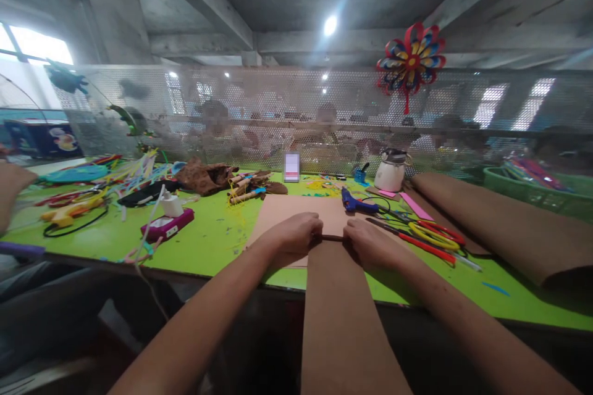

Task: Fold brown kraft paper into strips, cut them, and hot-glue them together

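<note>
A long strip of brown paper [343, 315] runs from the table edge down toward me. Its far end is rolled into a thin tight tube between my hands. My left hand [301, 233] pinches the left end of this roll, and my right hand [368, 242] pinches the right end, fingers curled on both. Under the hands lies a pale tan sheet [282, 207] on the green table. Just beyond my right hand rests a blue glue gun [356, 202]. Scissors with red and yellow handles [433, 237] lie to the right of that hand.
A large brown paper roll [500, 222] and a green basket [532, 188] stand at the right. A purple power strip [169, 225], a yellow glue gun [71, 213] and craft scraps cover the left. Farther back are a phone [291, 166] and a white jug [390, 173].
</note>
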A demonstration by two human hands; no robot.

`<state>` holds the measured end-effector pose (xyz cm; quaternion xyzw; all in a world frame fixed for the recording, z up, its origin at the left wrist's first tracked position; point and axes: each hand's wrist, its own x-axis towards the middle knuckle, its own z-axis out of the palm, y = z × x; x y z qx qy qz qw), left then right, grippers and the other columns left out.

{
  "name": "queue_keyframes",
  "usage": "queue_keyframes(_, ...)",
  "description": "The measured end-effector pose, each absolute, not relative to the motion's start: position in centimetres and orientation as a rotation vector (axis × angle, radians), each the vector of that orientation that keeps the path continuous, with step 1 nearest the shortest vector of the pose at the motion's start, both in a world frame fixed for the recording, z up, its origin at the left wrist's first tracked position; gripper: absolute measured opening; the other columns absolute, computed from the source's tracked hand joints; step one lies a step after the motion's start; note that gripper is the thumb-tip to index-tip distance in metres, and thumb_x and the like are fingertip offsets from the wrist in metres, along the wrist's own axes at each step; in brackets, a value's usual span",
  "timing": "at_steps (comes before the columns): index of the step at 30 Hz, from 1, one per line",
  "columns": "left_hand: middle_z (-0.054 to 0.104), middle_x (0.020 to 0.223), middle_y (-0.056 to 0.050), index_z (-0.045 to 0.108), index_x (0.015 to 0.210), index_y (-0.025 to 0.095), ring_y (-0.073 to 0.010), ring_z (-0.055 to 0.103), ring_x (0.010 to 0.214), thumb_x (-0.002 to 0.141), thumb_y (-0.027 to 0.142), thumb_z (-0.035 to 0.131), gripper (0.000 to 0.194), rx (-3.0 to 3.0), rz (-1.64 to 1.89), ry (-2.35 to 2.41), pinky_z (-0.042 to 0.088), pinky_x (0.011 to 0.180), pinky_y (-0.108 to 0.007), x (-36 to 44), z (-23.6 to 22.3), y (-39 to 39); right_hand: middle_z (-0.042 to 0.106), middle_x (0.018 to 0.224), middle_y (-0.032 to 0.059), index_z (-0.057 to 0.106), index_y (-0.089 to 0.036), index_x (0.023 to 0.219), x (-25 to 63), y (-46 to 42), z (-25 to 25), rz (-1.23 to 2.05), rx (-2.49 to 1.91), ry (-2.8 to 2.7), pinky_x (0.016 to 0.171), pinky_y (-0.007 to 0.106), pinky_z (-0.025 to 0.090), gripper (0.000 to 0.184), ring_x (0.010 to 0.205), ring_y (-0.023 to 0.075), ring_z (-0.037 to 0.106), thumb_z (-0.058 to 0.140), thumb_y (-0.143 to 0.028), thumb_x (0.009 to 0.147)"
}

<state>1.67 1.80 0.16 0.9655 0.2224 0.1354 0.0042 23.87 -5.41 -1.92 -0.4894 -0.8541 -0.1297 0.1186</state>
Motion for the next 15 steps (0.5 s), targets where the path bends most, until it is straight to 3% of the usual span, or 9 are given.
queue_keyframes(11,0.059,0.083,-0.006,0.067,0.079,0.016,-0.0163,0.054,0.075,0.069,0.014,0.054,0.016,2.935,0.470,0.716,0.040,0.066,-0.024,1.5,0.5,1.7,0.055,0.081,0.0079,0.054,-0.015,0.075,23.8,-5.2,-2.5,-0.416,-1.395,-2.461,0.060,0.029,0.026,0.006,0.070,0.0160,0.045,0.051,-0.017,0.080)
queue_keyframes(15,0.064,0.088,-0.006,0.069,0.092,0.014,-0.0172,0.056,0.078,0.068,0.013,0.052,0.029,2.680,0.461,0.790,0.041,0.068,-0.023,1.8,1.0,2.1,0.054,0.081,0.0074,0.055,-0.015,0.074,23.3,-4.8,-2.9,-0.429,-1.377,-2.435,0.061,0.028,0.029,0.009,0.071,0.0160,0.045,0.050,-0.011,0.080)
